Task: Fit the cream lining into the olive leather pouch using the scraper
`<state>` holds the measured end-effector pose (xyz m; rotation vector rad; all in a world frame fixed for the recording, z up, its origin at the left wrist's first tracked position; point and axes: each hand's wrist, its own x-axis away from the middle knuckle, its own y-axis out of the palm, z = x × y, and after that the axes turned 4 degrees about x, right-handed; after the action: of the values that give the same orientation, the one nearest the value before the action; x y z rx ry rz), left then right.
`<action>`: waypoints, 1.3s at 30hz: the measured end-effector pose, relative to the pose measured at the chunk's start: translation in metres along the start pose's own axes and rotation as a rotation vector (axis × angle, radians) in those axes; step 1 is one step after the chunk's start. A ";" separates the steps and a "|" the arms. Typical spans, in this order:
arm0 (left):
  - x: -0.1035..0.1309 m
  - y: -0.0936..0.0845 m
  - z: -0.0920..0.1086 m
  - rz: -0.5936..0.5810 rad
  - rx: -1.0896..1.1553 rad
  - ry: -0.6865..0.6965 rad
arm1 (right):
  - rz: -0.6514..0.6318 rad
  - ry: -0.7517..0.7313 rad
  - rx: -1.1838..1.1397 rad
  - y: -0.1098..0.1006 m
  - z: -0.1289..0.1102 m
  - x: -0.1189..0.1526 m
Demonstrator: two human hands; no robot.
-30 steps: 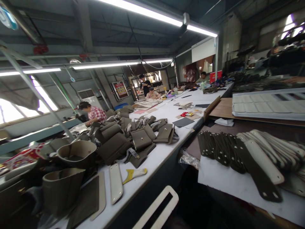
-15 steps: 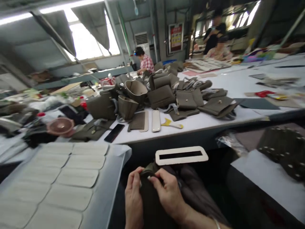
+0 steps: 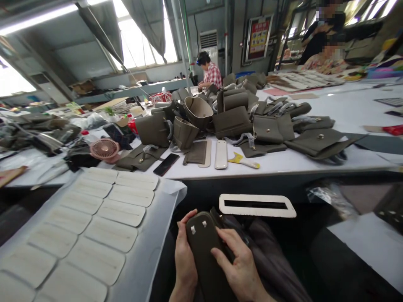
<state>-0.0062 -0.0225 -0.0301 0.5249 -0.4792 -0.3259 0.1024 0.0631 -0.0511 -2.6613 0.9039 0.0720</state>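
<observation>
left hand (image 3: 185, 260) grips olive strap piece (image 3: 206, 251) edge | right hand (image 3: 239, 268) fingers pressed on it | white frame (image 3: 257, 205) just beyond

1. Premises: a bag-making factory floor.
2. Long white worktable (image 3: 315, 165) carries heaps of olive bag parts (image 3: 252, 126).
3. Cut cream panels (image 3: 94, 218) are laid out in rows.
4. Other workers (image 3: 209, 73) sit at benches.
5. Strip lights (image 3: 37, 19) and steel framing run overhead.
</observation>
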 end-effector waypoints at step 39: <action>0.050 -0.001 -0.026 0.026 -0.425 0.330 | 0.001 0.119 -0.223 -0.001 -0.017 0.002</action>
<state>0.0493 -0.0334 -0.0325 0.1512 -0.0892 -0.2985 0.1032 0.0571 -0.0354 -2.8979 0.9859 0.0159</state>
